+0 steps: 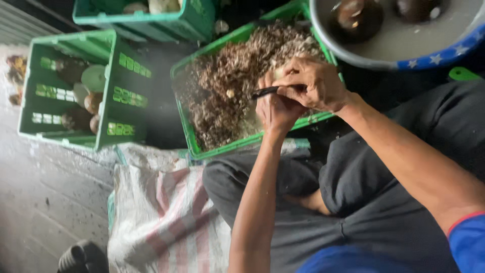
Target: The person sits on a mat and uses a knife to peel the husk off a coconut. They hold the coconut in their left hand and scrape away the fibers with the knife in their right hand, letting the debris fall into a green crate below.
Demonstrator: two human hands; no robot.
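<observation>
Grey cloth of the person's trousers [353,202] is filling the nearest part of the view, with a blue sleeve edge [467,242] showing at the lower right, and a striped woven sack [166,212] in white and faded red is lying on the pale floor just beside the knee. Both forearms are reaching forward from there and meeting over a green crate. The left hand [275,108] is sitting lower, its fingers curled shut around something small and pale [279,74]; only a sliver of it is peeking out between the two hands, so what it is cannot be told for sure. The right hand [316,83] is lying over the top of the left, clamped on a dark-handled knife [265,91] whose end is sticking out to the left, pressed close against the held piece. Beneath the hands, the green crate [188,132] is holding a heap of brown, stringy peelings [237,76]. Beyond it to the right, a grey basin [399,40] with a blue starred rim is holding two dark round fruits [356,17]. Further left, a second green crate [113,91] is standing on the floor with several brownish and pale round pieces inside, and a third crate [151,17] is showing along the top edge.
</observation>
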